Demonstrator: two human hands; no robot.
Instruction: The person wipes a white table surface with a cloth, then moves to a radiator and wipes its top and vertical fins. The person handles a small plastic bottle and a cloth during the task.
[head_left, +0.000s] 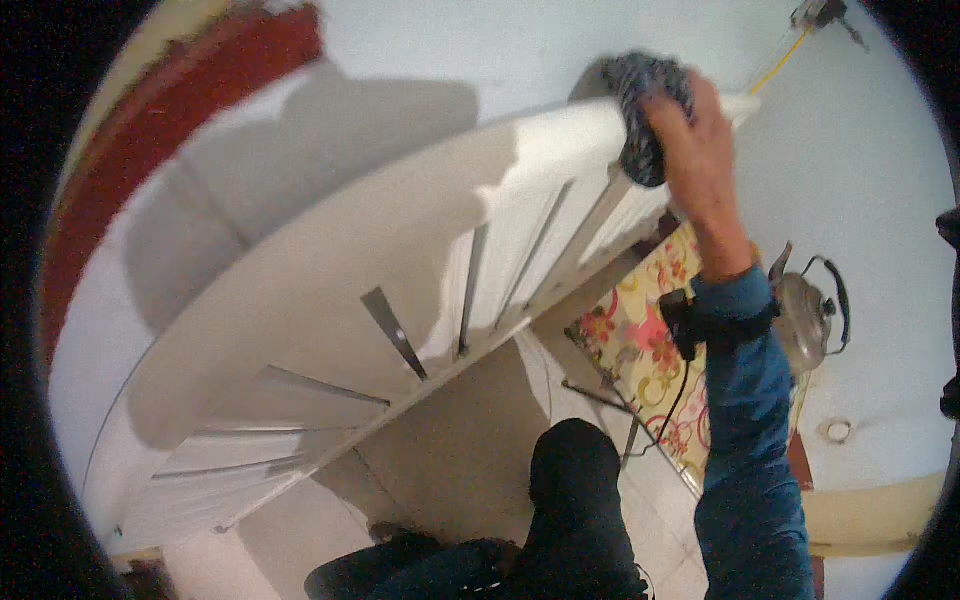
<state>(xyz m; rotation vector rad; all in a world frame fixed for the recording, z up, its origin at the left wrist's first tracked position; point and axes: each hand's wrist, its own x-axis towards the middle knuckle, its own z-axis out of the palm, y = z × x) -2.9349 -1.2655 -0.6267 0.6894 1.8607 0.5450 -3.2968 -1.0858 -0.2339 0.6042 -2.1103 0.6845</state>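
Note:
My right hand (697, 150) grips a bunched, dark grey mottled cloth (643, 142). The cloth lies over the top edge of a white slatted panel (420, 202), near its far right end. This panel looks curved and has several narrow gaps between its slats. A blue sleeve covers my right forearm, and a black strap with a small device and a cable (686, 390) sits around the wrist. My left hand is out of view.
A metal kettle (806, 315) with a black handle stands right of my forearm, by a table with a floral cover (645, 345). A pale wall (847, 172) carries a yellow cord (781, 61). My dark-clothed leg (576, 495) is over the tiled floor (465, 435).

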